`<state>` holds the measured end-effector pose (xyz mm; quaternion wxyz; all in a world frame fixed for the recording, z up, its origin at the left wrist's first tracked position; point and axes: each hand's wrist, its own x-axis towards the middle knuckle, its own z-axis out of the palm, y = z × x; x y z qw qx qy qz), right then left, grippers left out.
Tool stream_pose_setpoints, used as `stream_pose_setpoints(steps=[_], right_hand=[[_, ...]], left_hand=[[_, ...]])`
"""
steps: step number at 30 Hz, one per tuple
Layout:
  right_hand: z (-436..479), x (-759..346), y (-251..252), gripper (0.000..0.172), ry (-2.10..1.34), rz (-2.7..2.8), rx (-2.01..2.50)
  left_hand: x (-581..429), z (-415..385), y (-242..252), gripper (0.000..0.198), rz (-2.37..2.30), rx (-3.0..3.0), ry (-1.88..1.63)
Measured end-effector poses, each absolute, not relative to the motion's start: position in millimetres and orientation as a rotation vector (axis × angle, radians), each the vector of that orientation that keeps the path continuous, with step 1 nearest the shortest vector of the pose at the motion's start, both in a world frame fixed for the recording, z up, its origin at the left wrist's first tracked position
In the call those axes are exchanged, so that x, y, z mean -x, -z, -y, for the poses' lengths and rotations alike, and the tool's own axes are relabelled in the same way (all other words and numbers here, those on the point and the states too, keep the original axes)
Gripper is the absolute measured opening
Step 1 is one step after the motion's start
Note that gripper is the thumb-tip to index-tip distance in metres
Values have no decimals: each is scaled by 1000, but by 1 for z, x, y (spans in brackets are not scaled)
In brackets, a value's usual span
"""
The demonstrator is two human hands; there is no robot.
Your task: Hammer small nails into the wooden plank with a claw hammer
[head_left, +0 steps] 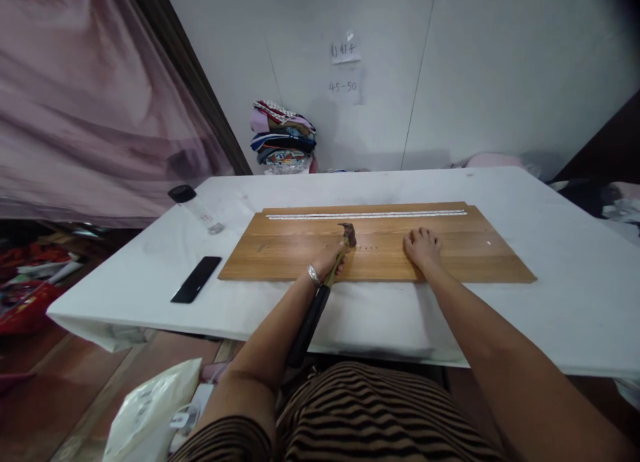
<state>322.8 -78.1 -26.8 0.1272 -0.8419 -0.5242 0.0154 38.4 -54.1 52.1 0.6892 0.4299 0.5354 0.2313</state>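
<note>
My left hand [331, 259] is wrapped around the upper handle of a claw hammer [311, 323], close below its rusty head. The black grip points back toward my body. The hammer head is over the middle of a brown wooden board [280, 262], beside a short row of small dark dots, perhaps nails [367, 248]; whether it touches the board I cannot tell. My right hand [423, 244] rests on the board to the right of that row, its fingers spread and slightly bent, with nothing visible in it.
A white tape strip [367, 215] runs along the board's far side. Left of the board, a black phone [197, 279] and a clear bottle [197, 209] lie on the white-covered table [145, 269]. Folded clothes [283, 135] are piled by the wall.
</note>
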Motion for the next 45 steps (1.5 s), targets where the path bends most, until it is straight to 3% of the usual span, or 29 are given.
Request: stream_pose_setpoints(steps=[45], right_hand=[[75, -328, 32, 47, -50, 1534, 2483]], left_hand=[[-43, 53, -52, 38, -1163, -981, -503]])
